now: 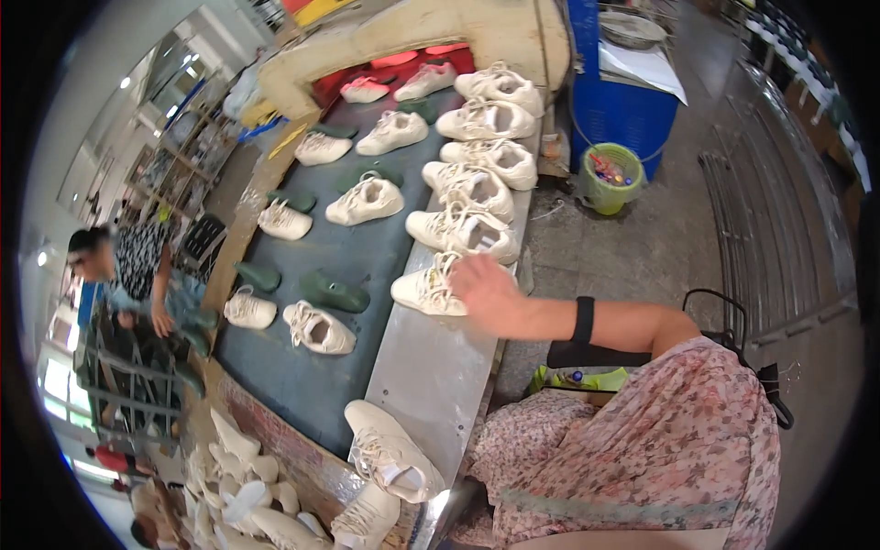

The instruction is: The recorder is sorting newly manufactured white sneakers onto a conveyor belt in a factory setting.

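Observation:
My right hand (489, 295), slightly blurred, is at the heel end of a cream lace-up sneaker (426, 288) on the metal ledge. Its fingers curl over the shoe's collar and hide the heel; a black band circles the wrist. Beyond that shoe, a row of matching sneakers (469, 189) runs along the ledge. Nearer me, another sneaker (390, 449) lies over the ledge's near end, with a further sneaker (367, 515) below it. My left hand does not show.
A dark conveyor belt (275, 344) carries spaced sneakers and green shoe lasts (335, 291) by a red-lit tunnel machine (513, 37). Pale lasts (257, 504) pile at lower left. A person (137, 266) sits across the belt. A green bucket (610, 179) stands right, beside a blue cabinet (623, 119).

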Available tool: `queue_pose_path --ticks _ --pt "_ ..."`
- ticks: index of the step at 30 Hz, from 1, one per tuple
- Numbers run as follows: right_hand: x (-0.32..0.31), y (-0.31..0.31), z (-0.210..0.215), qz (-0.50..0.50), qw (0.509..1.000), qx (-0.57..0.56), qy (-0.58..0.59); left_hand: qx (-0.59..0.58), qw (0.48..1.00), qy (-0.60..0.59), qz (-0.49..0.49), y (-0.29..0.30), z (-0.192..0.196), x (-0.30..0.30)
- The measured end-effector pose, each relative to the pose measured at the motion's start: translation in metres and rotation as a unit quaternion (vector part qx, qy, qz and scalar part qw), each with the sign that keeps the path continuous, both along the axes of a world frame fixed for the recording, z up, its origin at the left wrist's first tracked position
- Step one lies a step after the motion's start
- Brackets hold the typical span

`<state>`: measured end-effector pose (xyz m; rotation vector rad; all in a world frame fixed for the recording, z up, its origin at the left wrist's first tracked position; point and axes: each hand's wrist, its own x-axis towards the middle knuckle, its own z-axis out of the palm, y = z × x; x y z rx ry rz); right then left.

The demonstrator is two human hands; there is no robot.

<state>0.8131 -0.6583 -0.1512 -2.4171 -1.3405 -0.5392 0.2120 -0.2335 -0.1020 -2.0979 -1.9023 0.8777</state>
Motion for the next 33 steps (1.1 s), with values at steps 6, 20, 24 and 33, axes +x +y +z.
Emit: queue_pose_path --ticks 6,20,24,33 --pt "0.044 -0.003 0.006 0.063 0.986 -0.047 0.146 0.103 0.964 -0.245 0.018 -0.026 -0.083 -0.136" --pt "0.072 0.046 0.037 0.069 0.976 -0.188 0.089 0.026 0.988 -0.127 0.083 -0.075 0.012 -0.020" --pt "-0.036 0.150 0.070 0.308 0.943 -0.049 0.112 0.043 0.988 -0.138 0.047 -0.071 0.013 -0.022" --pt "-0.239 0.232 -0.024 0.630 0.731 -0.110 0.237 0.056 0.982 -0.178 0.028 -0.067 -0.007 -0.020"
